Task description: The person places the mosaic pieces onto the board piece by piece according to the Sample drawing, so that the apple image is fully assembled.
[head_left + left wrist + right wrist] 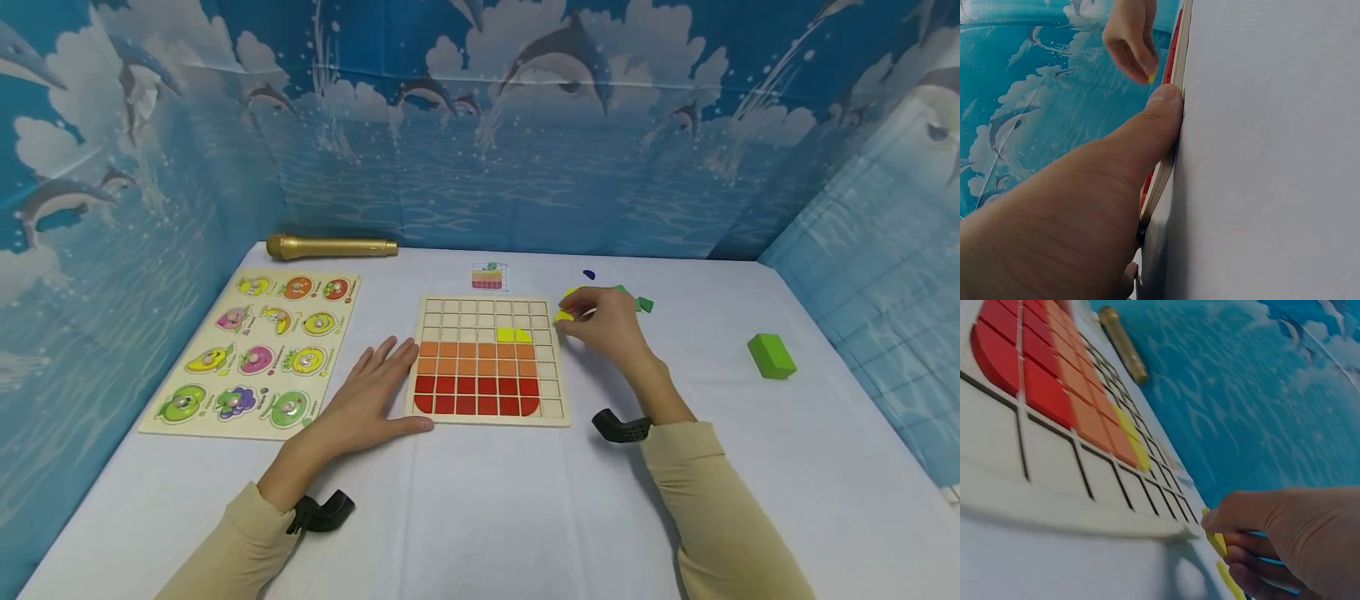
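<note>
A wooden grid board (551, 389) lies on the white table, filled with red tiles (477, 396) in its lower rows, orange tiles (477, 358) above and two yellow tiles (514, 335) over those. My left hand (367, 396) rests at the board's left side, fingers spread and thumb at its lower left corner. Just off the board's right edge, my right hand (606, 325) pinches a yellow tile (1216, 539) between thumb and fingers. Another yellow piece (1230, 580) shows below those fingers in the right wrist view. Green pieces (644, 304) lie partly hidden behind the right hand.
A small picture card (490, 277) lies behind the board, and a dark blue piece (588, 274) is to its right. At left are a fruit puzzle board (225, 367) and a gold microphone (330, 247). A green block (772, 357) sits far right.
</note>
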`<state>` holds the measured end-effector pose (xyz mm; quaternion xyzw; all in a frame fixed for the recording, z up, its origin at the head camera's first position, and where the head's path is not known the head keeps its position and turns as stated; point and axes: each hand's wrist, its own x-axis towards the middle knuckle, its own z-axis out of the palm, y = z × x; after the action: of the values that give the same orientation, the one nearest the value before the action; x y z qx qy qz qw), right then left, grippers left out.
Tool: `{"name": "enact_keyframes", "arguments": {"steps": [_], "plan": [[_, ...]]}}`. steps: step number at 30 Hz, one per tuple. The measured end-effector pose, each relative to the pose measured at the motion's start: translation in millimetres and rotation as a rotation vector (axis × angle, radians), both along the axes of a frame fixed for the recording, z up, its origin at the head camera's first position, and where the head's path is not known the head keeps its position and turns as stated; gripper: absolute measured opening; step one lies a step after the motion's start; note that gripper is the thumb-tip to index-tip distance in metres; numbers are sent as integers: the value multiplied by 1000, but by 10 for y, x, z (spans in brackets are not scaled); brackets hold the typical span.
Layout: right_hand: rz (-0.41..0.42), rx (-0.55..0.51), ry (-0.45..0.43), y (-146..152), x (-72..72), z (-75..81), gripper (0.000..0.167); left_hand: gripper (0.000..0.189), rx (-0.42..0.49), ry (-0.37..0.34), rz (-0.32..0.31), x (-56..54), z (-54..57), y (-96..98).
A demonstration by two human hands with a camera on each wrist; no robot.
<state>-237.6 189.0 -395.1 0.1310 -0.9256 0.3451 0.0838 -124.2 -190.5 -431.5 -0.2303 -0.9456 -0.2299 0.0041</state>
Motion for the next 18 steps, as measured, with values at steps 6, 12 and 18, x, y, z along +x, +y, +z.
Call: {"name": "enact_keyframes", "arguments": {"steps": [6,12,18], "plan": [[110,-15,-36,-362,15,5,24,114,-3,-5,3,-4,-5,3],[210,-28,-52,-715,8,5,22,113,8,1,-2,0,-6,2],[294,-44,-74,-1047,2,-13,23,112,5,0,-2,0,2,1]]}}
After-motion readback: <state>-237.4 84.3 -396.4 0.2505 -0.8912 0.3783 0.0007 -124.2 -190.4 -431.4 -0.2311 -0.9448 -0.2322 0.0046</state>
